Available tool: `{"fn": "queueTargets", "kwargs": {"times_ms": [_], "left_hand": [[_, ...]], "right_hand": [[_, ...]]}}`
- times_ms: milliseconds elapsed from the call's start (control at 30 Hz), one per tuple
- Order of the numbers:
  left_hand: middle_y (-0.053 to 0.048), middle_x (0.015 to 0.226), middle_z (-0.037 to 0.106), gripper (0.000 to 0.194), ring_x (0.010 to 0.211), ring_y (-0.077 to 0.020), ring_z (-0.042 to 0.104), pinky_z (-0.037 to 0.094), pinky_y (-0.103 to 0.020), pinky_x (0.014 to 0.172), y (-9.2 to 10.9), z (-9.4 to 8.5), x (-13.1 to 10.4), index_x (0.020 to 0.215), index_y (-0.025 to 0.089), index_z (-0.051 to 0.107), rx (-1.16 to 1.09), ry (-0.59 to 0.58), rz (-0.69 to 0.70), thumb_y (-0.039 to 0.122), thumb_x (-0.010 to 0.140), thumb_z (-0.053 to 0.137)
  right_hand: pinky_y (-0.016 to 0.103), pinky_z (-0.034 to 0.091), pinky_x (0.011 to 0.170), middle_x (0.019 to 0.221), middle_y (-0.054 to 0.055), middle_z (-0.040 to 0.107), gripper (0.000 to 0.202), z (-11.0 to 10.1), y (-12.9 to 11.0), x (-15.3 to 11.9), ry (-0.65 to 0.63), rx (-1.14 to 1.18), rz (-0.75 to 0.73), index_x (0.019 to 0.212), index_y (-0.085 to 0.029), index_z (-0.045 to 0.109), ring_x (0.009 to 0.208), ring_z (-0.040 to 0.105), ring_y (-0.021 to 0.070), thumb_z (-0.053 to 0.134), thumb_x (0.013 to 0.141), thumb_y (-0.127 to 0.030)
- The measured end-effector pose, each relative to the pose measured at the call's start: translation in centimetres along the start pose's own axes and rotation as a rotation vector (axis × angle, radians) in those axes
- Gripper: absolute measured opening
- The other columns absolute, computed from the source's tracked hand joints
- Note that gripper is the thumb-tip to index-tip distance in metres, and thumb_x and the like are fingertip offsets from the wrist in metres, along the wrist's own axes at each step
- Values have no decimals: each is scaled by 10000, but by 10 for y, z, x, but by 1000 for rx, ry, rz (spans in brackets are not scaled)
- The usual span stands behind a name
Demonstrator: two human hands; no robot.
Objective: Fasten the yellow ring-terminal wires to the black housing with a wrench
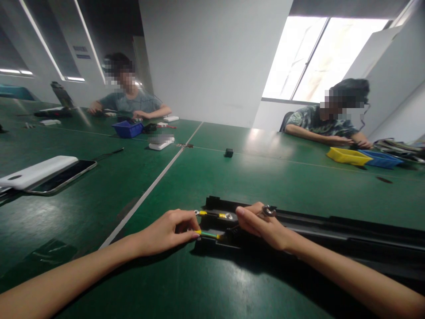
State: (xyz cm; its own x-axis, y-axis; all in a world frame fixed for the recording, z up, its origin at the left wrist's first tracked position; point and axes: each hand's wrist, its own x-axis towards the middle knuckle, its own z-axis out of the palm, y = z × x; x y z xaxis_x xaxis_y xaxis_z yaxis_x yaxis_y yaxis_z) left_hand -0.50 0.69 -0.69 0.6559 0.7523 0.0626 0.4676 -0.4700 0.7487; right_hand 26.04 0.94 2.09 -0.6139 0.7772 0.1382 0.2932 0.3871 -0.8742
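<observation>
A long black channel-like part (308, 229) lies on the green table, running off to the right. At its left end is a short green wire (209, 234) with yellow ends; my left hand (174, 230) pinches its left end between thumb and fingertips. Just behind that wire, a dark wire with yellow sleeves (222, 215) and a ring terminal (197, 213) lies along the part. My right hand (262, 223) is curled over the black part, closed around a dark tool with a round metal piece (268, 211) showing above the fingers.
A white device (40, 170) and a phone (64, 177) lie at the left. A small black cube (229, 153) sits mid-table. Across the table are two people, a blue bin (128, 129), a yellow bin (348, 156) and another blue bin (380, 159).
</observation>
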Motion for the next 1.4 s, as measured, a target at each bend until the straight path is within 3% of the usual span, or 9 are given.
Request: {"fn": "queueTargets", "kwargs": {"times_ms": [400, 767, 1400], "left_hand": [[8, 765, 596, 85, 649, -122, 520, 386, -204, 596, 3, -1, 0, 837, 132, 631, -8, -2, -5, 199, 882, 606], [9, 771, 598, 102, 660, -125, 522, 387, -203, 606, 3, -1, 0, 829, 140, 627, -8, -2, 5, 221, 887, 606], [11, 762, 596, 81, 649, -122, 515, 387, -207, 602, 3, 0, 0, 837, 144, 632, -6, 3, -4, 206, 882, 606]], "right_hand": [[245, 228, 445, 479, -55, 309, 566, 1, -3, 2, -5, -24, 21, 514, -197, 344, 436, 261, 74, 333, 954, -553], [208, 240, 420, 531, -44, 367, 515, 1, -1, 2, -8, 8, 42, 623, -156, 493, 457, 321, 74, 372, 957, -528], [190, 209, 384, 481, -71, 342, 523, 5, 0, 3, 18, 109, 120, 591, -190, 400, 411, 288, 62, 439, 876, -626]]}}
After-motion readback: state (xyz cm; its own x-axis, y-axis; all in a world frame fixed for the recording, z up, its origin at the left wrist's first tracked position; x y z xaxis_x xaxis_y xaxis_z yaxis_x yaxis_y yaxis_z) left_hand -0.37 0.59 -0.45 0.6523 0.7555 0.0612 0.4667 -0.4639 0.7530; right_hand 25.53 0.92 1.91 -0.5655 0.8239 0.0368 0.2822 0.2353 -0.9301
